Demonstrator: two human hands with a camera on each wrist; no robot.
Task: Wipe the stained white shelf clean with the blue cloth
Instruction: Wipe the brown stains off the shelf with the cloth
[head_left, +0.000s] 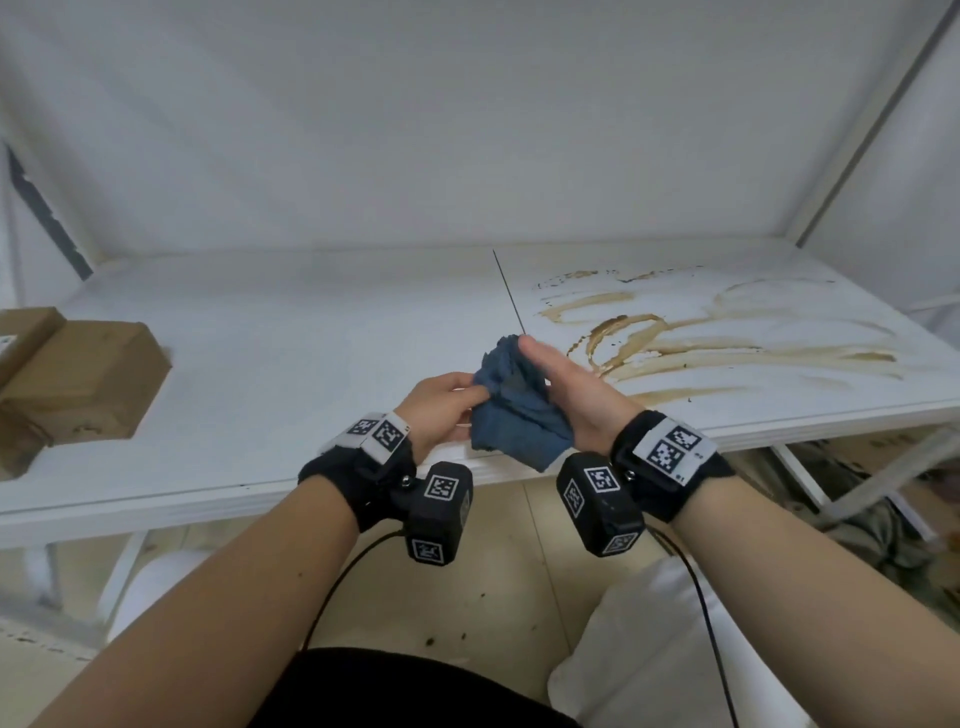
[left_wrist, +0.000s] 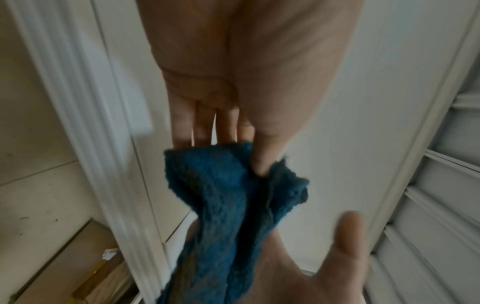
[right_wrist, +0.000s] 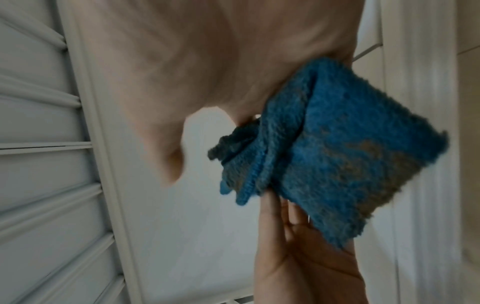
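The white shelf (head_left: 311, 338) carries brown smeared stains (head_left: 701, 343) on its right half. Above its front edge both hands hold the crumpled blue cloth (head_left: 514, 410). My left hand (head_left: 480, 387) pinches the cloth's left corner between thumb and fingers, as the left wrist view shows with the cloth (left_wrist: 233, 195) under the thumb of my left hand (left_wrist: 246, 152). My right hand (head_left: 561, 379) lies flat against the cloth's right side, fingers straight. In the right wrist view the cloth (right_wrist: 337, 154) shows brownish soiling, and the thumb of my right hand (right_wrist: 182, 82) hangs free.
A brown cardboard box (head_left: 88, 379) sits on the shelf's left end. A thin dark seam (head_left: 511, 296) splits the shelf at its middle. A slanted frame post (head_left: 872, 119) rises at the right. White bags (head_left: 649, 649) and clutter lie on the floor below.
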